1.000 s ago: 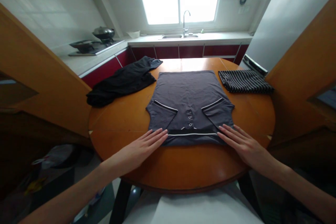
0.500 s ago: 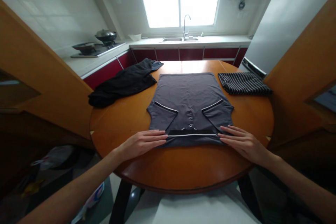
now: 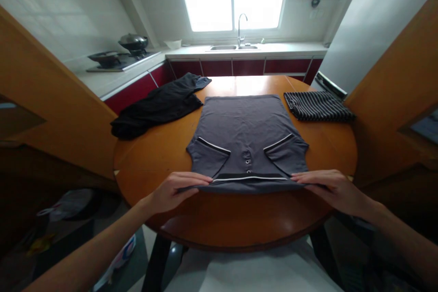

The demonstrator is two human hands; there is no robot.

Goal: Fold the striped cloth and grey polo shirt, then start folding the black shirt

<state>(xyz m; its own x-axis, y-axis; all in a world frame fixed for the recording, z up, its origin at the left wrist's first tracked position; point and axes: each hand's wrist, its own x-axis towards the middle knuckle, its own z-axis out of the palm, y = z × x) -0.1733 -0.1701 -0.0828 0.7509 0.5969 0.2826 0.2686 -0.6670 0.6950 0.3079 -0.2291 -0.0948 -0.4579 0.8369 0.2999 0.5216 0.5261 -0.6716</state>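
A grey polo shirt point(image 3: 244, 121) lies spread on the round wooden table point(image 3: 236, 219), its collar end towards me. Both short sleeves, edged in black and white, are turned inward over the body, and a short row of buttons shows in the middle. The black collar band with its white line lies along the near edge. My left hand point(image 3: 176, 189) pinches the near left corner of the shirt between thumb and fingers. At the near right corner, my right hand point(image 3: 328, 187) grips the cloth the same way. The near edge is stretched between both hands.
Black clothing point(image 3: 157, 107) lies at the table's left, and a folded striped cloth point(image 3: 318, 106) at its right. Behind stand a counter with a sink point(image 3: 224, 47) and a stove with pans point(image 3: 133, 43). Wooden panels flank the table.
Both hands lay flat on the collar end before. Now they have moved outward to the near corners and closed on the cloth, pulling that edge taut. The view has shifted slightly.
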